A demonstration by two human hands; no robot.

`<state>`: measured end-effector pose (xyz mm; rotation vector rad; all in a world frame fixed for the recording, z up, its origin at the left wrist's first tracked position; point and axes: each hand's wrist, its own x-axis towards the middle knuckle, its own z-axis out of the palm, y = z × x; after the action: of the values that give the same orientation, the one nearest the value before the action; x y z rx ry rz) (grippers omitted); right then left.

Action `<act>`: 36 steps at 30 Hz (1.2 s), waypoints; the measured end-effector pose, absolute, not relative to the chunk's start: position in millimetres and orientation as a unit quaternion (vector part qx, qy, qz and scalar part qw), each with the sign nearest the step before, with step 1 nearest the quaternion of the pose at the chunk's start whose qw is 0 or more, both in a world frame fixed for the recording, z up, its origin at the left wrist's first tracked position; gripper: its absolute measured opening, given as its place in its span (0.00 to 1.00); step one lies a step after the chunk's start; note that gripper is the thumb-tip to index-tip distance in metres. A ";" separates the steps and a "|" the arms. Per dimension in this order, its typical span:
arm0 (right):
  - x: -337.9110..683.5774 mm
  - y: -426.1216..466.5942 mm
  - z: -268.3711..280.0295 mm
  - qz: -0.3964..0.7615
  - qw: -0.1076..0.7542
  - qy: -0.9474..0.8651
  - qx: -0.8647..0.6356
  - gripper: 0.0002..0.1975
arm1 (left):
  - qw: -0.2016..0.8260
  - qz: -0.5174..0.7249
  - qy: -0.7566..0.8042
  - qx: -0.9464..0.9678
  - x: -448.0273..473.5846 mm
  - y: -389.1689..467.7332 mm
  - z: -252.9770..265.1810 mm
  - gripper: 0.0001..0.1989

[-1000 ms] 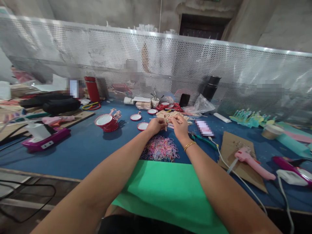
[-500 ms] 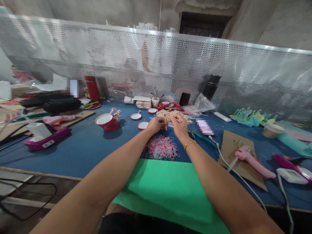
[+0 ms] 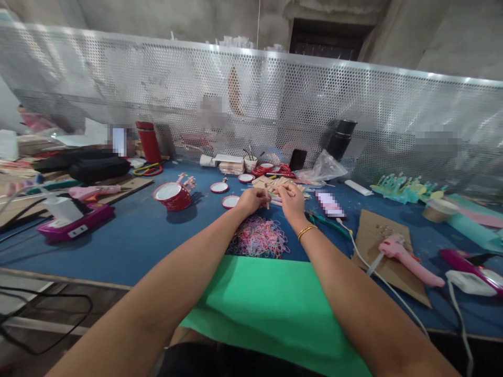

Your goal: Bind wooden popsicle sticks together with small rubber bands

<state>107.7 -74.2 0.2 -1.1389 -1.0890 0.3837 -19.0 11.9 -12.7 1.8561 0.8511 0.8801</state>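
Note:
My left hand (image 3: 251, 202) is closed, gripping a short pale wooden stick (image 3: 267, 195) that stands upright between thumb and fingers. To its right, my right hand (image 3: 291, 201) is pinched shut a small gap away from the stick; whatever it holds is too small to make out. A gold chain bracelet (image 3: 307, 232) circles the right wrist. Below both hands lies a heap of small coloured rubber bands (image 3: 260, 239). Behind them is a pile of pale wooden sticks (image 3: 306, 188), partly covered by my fingers.
Green cloth (image 3: 271, 298) covers my lap up to the blue table (image 3: 129, 220). At left stand a red ribbon-wrapped stack (image 3: 178, 201) and a purple power strip (image 3: 76, 225). Rightward are a phone (image 3: 330, 203), pliers (image 3: 334, 225) and a pink glue gun (image 3: 412, 262) on cardboard (image 3: 363, 235).
My right hand has shifted slightly right, a little farther from the stick. My left hand keeps its grip in nearly the same place.

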 end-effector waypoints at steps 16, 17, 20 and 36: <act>105.8 -75.0 0.2 0.164 0.685 -0.513 -0.491 0.10 | 0.424 0.352 0.343 0.761 -20.6 8.9 -10.2 0.11; 105.6 -74.6 -0.2 0.165 0.683 -0.516 -0.490 0.10 | 0.419 0.352 0.344 0.763 -20.7 9.1 -10.3 0.12; 107.5 -72.8 -1.5 0.169 0.683 -0.502 -0.503 0.10 | 0.419 0.348 0.354 0.760 -19.9 10.3 -10.7 0.12; 108.6 -70.7 -3.0 0.176 0.695 -0.490 -0.496 0.12 | 0.412 0.347 0.346 0.768 -20.5 9.9 -9.4 0.12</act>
<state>108.6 -70.7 -3.0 -1.1064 -1.0946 0.3919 -20.5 9.9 -9.4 1.9329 0.8702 0.8718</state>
